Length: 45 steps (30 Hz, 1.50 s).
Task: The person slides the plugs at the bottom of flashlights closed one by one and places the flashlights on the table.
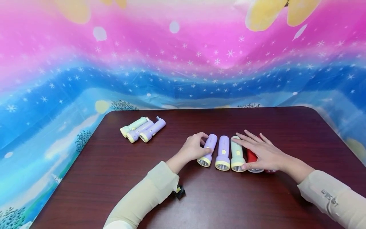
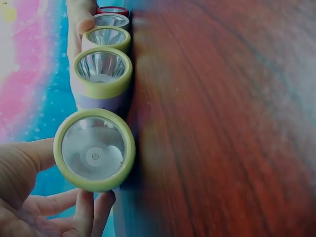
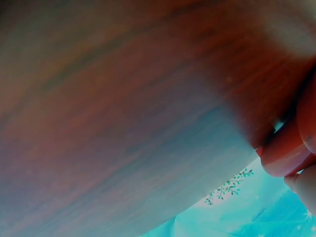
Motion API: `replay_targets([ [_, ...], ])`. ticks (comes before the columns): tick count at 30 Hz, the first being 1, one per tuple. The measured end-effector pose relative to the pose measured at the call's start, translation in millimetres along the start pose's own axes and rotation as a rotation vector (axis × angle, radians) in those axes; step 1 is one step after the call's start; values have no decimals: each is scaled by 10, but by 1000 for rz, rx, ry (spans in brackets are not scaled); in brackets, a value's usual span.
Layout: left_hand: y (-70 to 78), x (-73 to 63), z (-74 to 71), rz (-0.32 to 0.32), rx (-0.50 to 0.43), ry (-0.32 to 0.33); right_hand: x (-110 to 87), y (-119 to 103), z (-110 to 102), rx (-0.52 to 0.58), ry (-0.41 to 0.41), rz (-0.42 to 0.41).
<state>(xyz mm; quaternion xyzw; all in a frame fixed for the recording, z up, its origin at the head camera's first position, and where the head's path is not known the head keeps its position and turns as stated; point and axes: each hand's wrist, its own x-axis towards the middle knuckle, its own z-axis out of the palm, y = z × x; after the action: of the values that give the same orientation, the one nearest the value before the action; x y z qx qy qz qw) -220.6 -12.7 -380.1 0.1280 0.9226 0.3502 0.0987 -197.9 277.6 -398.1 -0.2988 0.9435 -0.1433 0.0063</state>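
In the head view, my left hand (image 1: pixel 193 148) holds the leftmost purple flashlight (image 1: pixel 211 143), thumb on the near side and fingers around the far side. Its yellow-rimmed lens (image 2: pixel 95 150) faces the left wrist camera. Beside it in a row lie a second purple flashlight (image 1: pixel 224 146), a mint green flashlight (image 1: pixel 236 148) and a red flashlight (image 1: pixel 251 157) with a pale rim. My right hand (image 1: pixel 264 156) spreads its fingers over the row's right end, thumb at the green flashlight's head. Under that palm, another red flashlight (image 1: pixel 271 171) is mostly hidden.
At the back left of the dark wood table (image 1: pixel 100 178) lie a mint green flashlight (image 1: pixel 132 125) and two purple flashlights (image 1: pixel 154 128), close together. A colourful printed cloth (image 1: pixel 183 63) hangs behind the table. Under the left sleeve shows a small black device (image 1: pixel 179 192).
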Motion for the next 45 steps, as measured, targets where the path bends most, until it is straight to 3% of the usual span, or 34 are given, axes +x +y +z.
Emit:
replay_targets([
  [13, 37, -9, 79, -39, 7, 45, -2, -25, 5, -8, 3, 0],
  [22, -22, -20, 10, 8, -48, 29, -7, -31, 3, -7, -3, 6],
  [27, -121, -45, -135, 9, -96, 40, -17, -29, 4, -6, 3, 1],
  [35, -403, -52, -438, -34, -78, 132, -32, -22, 1, -14, 7, 4],
  [40, -577, -73, -671, -52, -69, 194, -30, -22, -2, -7, 15, 0],
  [45, -753, -66, -944, -26, -37, 240, -16, -14, 1, -6, 19, 1],
])
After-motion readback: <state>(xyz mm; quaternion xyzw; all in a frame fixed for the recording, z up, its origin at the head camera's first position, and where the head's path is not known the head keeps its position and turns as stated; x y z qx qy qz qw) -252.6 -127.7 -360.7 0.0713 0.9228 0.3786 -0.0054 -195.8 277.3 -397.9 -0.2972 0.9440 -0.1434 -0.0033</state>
